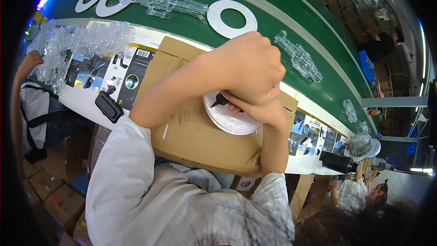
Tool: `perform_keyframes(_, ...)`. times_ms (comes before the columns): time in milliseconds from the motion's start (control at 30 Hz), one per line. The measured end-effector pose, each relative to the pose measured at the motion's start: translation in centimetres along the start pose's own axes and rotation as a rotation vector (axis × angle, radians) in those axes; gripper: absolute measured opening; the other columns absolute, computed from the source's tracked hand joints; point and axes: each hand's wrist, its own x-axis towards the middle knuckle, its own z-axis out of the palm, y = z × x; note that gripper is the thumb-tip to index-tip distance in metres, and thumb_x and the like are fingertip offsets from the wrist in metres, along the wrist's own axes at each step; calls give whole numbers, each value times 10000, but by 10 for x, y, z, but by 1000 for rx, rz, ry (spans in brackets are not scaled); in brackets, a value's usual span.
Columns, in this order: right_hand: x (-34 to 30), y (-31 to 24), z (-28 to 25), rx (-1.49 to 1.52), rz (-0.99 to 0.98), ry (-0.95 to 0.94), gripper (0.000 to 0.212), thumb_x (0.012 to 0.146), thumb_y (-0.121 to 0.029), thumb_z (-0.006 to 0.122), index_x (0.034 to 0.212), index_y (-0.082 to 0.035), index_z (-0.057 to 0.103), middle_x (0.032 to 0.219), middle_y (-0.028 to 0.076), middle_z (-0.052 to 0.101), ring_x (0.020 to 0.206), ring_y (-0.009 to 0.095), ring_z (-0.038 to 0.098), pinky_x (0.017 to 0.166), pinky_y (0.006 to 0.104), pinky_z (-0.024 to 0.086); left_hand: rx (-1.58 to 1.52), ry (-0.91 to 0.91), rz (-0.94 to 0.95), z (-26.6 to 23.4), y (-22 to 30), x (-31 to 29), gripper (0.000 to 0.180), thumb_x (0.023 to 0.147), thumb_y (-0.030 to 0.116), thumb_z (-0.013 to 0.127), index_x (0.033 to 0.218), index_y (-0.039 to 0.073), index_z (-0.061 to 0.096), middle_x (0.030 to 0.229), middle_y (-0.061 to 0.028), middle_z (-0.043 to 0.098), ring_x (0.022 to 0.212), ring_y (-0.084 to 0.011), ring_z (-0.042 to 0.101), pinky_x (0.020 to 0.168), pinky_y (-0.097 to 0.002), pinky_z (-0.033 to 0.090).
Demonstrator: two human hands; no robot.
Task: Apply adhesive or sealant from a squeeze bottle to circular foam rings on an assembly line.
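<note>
A round white, speckled piece (231, 120) rests on a brown cardboard box (189, 130) in front of me. Above it, my right hand (261, 105) has its fingers closed round a black, pointed tool (219, 100). The tool's tip slants down to the left over the white piece, and its exact kind is hidden. My left hand (243, 64) is closed in a fist, crossing above and overlapping my right. What it grips, if anything, stays out of sight, and much of the white piece lies beneath both hands.
Beyond the box runs a green belt (191, 25) with a white ring (232, 5) and a clear plastic part (298, 57). Clear parts (98, 38) are heaped at left, near another person's hand (32, 61). A black case (109, 107) lies left; a small fan (362, 146) stands right.
</note>
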Motion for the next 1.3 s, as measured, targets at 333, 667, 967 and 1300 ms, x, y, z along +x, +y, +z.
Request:
perform_keyframes(333,0,1,0,-8,6,-11,173,777,24,810,901,8,691,642,46,677,554,124,651,546,284,543,-19,2,10,-1,0,0,236,666,208,596,504,40,567,475,-106,517,440,-289,522,433,-391,396)
perform_keyframes(667,2,4,1,20,-32,2,150,776,45,797,879,-3,699,642,32,671,565,111,641,554,279,532,-10,6,-1,0,1,0,241,650,228,589,499,42,568,469,-111,518,433,-291,520,427,-391,399)
perform_keyframes(967,2,10,1,-98,-173,5,164,767,-22,821,904,-13,732,651,10,678,602,103,648,586,275,529,-22,-2,7,-3,1,0,229,656,218,590,511,41,597,473,-114,526,433,-291,521,423,-392,393)
perform_keyframes(1300,1,4,-12,18,53,-160,135,804,-14,802,889,-18,698,588,14,645,506,99,615,501,267,498,-69,-53,20,-1,4,1,232,691,209,600,529,42,606,478,-122,541,430,-298,527,424,-389,406)
